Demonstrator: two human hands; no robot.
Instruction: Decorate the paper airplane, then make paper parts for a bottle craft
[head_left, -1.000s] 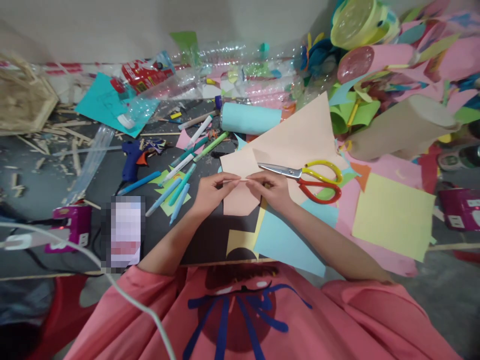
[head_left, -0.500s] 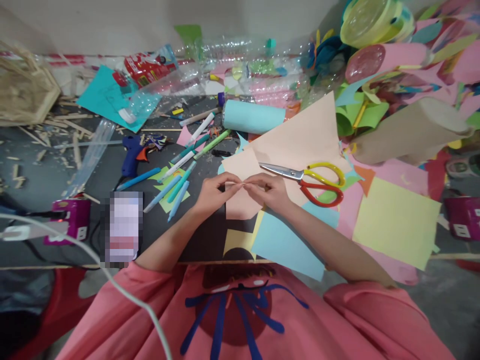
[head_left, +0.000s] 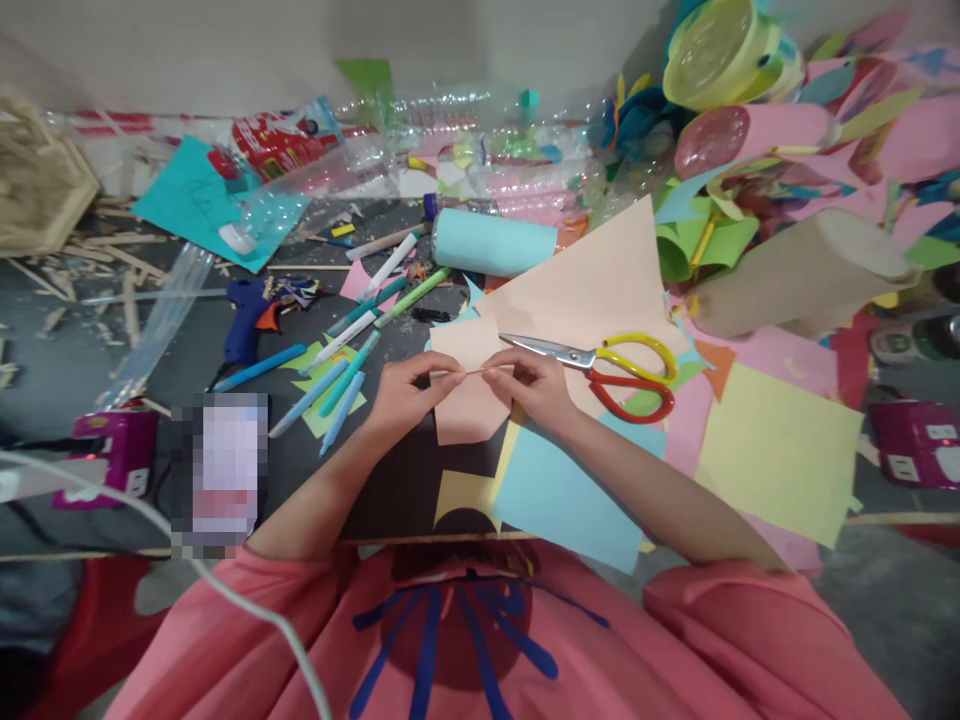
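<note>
A small piece of peach paper (head_left: 471,415) lies under my fingertips, with a thin raised line, apparently a crease, running across it. My left hand (head_left: 416,395) pinches this line between thumb and forefinger. From the other side, my right hand (head_left: 532,385) pinches the same line, a short gap from the left fingertips. Scissors (head_left: 592,360) with one yellow and one red handle rest just right of my right hand, their blade tips close to its knuckles. Beneath the scissors is a larger peach sheet (head_left: 600,270).
Several markers (head_left: 349,375) lie left of my hands, near a blue glue gun (head_left: 247,320) and a phone (head_left: 229,460). A blue-wrapped bottle (head_left: 495,243) and clear bottles stand behind. Blue (head_left: 570,490) and yellow sheets (head_left: 780,450) lie right. A white cable (head_left: 247,600) crosses the lower left.
My fingertips have parted slightly along the crease, from nearly meeting to a short gap. The whole view has shifted a little, moving the scene leftward.
</note>
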